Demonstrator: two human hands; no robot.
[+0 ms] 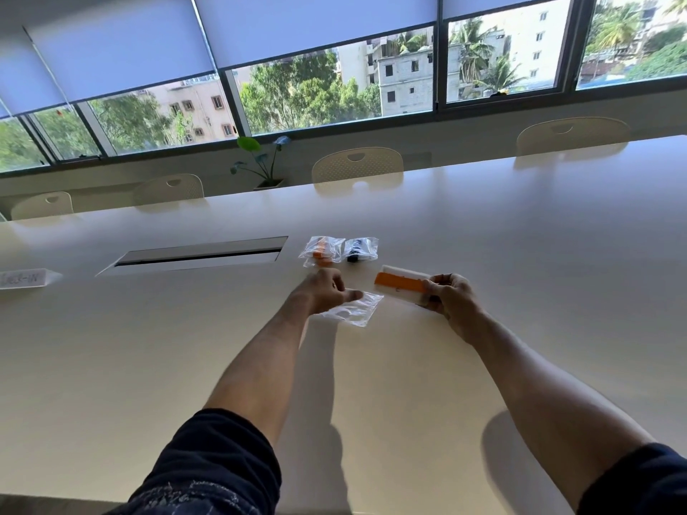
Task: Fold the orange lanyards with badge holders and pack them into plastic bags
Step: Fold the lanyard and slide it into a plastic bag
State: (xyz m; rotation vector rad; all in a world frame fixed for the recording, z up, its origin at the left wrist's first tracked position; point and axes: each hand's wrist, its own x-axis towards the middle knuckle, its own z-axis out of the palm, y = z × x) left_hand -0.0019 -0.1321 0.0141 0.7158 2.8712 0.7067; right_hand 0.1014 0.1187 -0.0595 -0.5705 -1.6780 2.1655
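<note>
Left grip (327,288): you pinch the empty bag (353,308); spread its mouth.
Right grip (448,295): you clasp the folded lanyard (399,283); slide it in flat.

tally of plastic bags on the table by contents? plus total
Bag with orange contents: 1, packed bag
Bag with dark contents: 1, second packed bag
Empty bag: 1, clear bag pinched by the left hand
Total: 3 bags

Not bagged yet: the folded orange lanyard with badge holder, held in the right hand.
</note>
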